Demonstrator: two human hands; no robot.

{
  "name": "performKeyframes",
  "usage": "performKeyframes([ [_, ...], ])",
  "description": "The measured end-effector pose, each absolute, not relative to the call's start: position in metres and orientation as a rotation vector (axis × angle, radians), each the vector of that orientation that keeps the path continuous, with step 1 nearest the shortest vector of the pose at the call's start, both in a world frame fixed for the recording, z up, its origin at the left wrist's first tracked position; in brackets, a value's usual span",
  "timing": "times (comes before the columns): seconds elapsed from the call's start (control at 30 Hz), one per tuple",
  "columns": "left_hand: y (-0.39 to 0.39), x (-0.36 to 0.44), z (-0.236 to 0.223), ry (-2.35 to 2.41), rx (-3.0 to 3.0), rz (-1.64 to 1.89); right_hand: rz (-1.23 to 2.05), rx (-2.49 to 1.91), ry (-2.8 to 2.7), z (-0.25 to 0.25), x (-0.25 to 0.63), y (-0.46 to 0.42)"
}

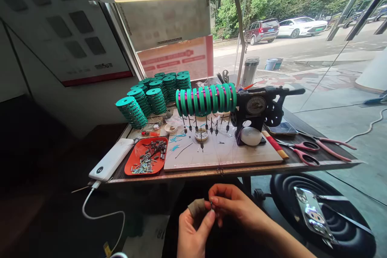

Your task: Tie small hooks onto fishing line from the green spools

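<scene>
My left hand (195,225), with a tan wrap around one finger, is closed in a pinch below the table's front edge. Fingertip to fingertip with it, my right hand (232,202) is pinching too. Between them is a tiny dark piece (211,204), too small to name. Beyond the hands, a row of green ring spools (205,100) is mounted on a black hand-crank winder (256,107). Several small dark weights (217,131) hang from the spools on thin lines. Under them stands a small round dish (201,134) of tiny pieces.
An orange tray (130,165) of small metal parts sits left of the wooden board (242,159). A white power bank (111,159) lies farther left. Stacked green spools (131,111) stand behind. Scissors (305,146) and pliers (335,141) lie right; a stool (282,193) holds a phone (311,209).
</scene>
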State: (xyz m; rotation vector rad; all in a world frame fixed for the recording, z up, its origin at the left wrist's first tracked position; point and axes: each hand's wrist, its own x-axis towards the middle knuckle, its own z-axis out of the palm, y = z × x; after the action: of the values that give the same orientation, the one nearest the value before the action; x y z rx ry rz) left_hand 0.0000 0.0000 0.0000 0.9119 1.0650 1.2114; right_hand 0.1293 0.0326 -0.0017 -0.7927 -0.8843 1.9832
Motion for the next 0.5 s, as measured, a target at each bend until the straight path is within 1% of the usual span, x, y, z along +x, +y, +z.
performKeyframes([
  [0.23,-0.002,-0.002,-0.002,1.123,0.915,1.213,1.961,-0.799,-0.949,-0.003,0.127,0.034],
  [0.3,-0.003,-0.002,-0.003,1.168,0.906,1.240,1.918,-0.807,-0.978,0.002,0.130,0.033],
  [0.37,-0.004,-0.004,-0.004,1.230,0.935,1.254,1.804,-0.836,-1.047,0.013,0.137,0.033],
  [0.5,-0.003,-0.008,0.003,1.335,1.174,1.199,1.561,-0.965,-1.658,0.040,0.151,0.043],
])
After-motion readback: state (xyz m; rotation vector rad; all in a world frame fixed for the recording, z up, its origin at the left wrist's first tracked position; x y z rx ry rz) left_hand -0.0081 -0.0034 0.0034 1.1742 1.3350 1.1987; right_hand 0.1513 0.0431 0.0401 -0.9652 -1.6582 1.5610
